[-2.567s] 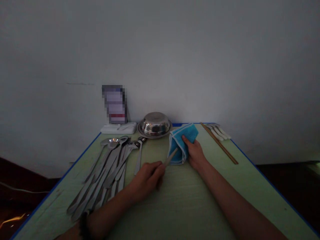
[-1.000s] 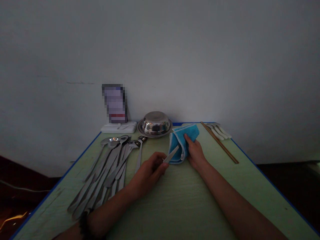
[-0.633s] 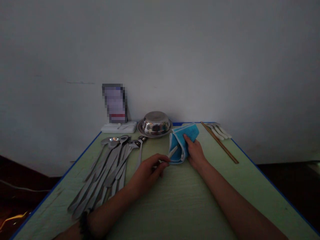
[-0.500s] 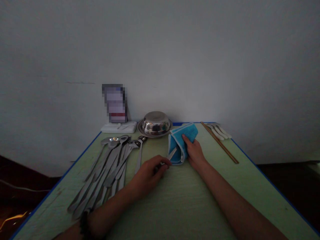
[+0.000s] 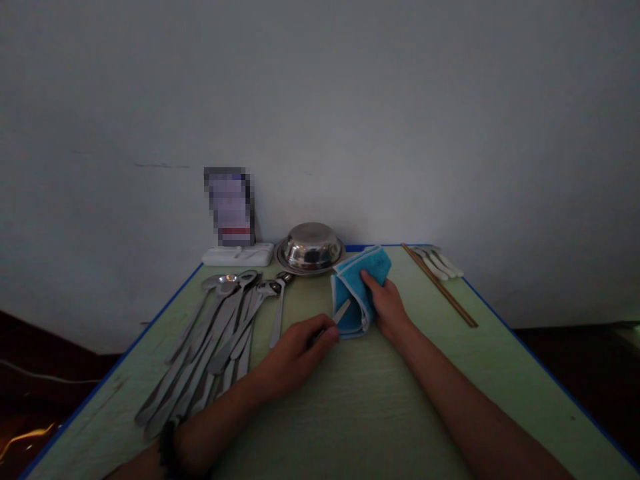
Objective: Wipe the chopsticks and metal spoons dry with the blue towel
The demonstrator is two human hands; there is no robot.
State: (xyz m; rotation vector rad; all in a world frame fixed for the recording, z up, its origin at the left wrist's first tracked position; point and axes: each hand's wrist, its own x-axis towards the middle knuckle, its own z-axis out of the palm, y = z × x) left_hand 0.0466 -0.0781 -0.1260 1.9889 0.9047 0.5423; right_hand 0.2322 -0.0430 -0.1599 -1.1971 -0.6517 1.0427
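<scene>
Closed around one end of a piece of metal cutlery (image 5: 342, 311) is my left hand (image 5: 303, 350). Its flat silvery handle points up and right, against the inside of a folded blue cloth (image 5: 356, 293). The cutlery's other end is hidden in my fingers, so I cannot tell its exact kind. My right hand (image 5: 390, 307) grips the cloth from the right, with the thumb on top. The cloth has pale edging and hangs in loose folds just above the table.
Several metal spoons (image 5: 220, 333) lie piled at the left. A shiny upturned metal bowl (image 5: 313, 247) sits at the back, beside a white box (image 5: 237, 255) and a propped phone (image 5: 231, 207). Wooden chopsticks (image 5: 440, 287) and white-handled cutlery (image 5: 435, 262) lie right on the green table (image 5: 360, 420).
The cloth has shifted slightly left and down. My left fingers have closed more tightly around the cutlery, and its handle has moved a little left with the cloth.
</scene>
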